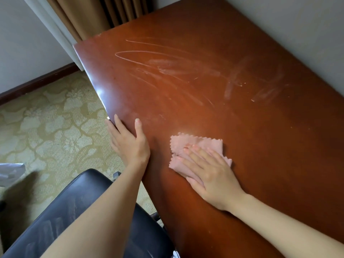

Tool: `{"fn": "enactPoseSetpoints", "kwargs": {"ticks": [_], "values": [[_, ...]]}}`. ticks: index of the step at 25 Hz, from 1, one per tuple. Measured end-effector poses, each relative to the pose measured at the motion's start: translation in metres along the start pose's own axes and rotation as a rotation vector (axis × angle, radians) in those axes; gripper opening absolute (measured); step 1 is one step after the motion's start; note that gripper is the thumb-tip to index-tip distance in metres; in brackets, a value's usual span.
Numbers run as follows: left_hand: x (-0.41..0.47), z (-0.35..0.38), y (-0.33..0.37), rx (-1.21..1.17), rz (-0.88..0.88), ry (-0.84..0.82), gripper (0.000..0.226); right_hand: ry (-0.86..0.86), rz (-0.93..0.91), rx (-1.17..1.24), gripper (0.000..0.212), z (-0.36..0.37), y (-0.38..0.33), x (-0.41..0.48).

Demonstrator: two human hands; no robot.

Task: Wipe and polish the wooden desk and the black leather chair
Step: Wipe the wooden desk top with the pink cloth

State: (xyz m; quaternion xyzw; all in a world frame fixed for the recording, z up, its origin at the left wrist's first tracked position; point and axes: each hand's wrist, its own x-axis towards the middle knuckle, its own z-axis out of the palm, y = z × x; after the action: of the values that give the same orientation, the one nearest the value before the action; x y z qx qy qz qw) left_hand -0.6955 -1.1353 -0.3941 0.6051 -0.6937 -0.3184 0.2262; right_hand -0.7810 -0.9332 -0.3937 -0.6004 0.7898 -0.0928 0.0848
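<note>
While the right hand (210, 172) is pressing a folded pink cloth (197, 146) onto the wooden table (260, 136) at lower centre of the frame, its fingers (195, 153) are lying straight and released on the fabric, clasping nothing. The left hand (130, 144) is bracing on the table's left edge, fingers reaching over the rim and thumb resting on top, likewise released. Whitish streaks (176, 66) are showing across the upper centre and upper right of the tabletop.

Judgement: the table wipe is under way, and the streaked far zone is not yet polished out. The black leather chair (74, 202) is sitting at lower left, just beside the table edge and under the left forearm. It is showing faint dull marks, so it is probably not yet wiped.

To do this step well:
- Keep the palm flat so pressure is spreading evenly through the cloth.
- Work in overlapping passes toward the streaks.
- Turn the cloth to a clean face once it is loading up.
- Finish along the edges, where residue is likely collecting.
</note>
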Motion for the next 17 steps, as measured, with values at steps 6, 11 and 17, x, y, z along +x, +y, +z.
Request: {"fn": "enactPoseSetpoints", "kwargs": {"ticks": [6, 11, 17], "values": [[0.002, 0.005, 0.004, 0.146, -0.025, 0.003, 0.060, -0.009, 0.305, -0.132, 0.058, -0.020, 0.062, 0.023], [0.004, 0.009, 0.008, 0.227, -0.045, -0.036, 0.067, -0.004, 0.721, -0.172, 0.058, -0.034, 0.113, 0.084], [0.004, 0.008, 0.011, 0.248, -0.065, -0.061, 0.068, -0.052, 0.612, -0.107, 0.055, -0.026, 0.060, 0.151]]}}
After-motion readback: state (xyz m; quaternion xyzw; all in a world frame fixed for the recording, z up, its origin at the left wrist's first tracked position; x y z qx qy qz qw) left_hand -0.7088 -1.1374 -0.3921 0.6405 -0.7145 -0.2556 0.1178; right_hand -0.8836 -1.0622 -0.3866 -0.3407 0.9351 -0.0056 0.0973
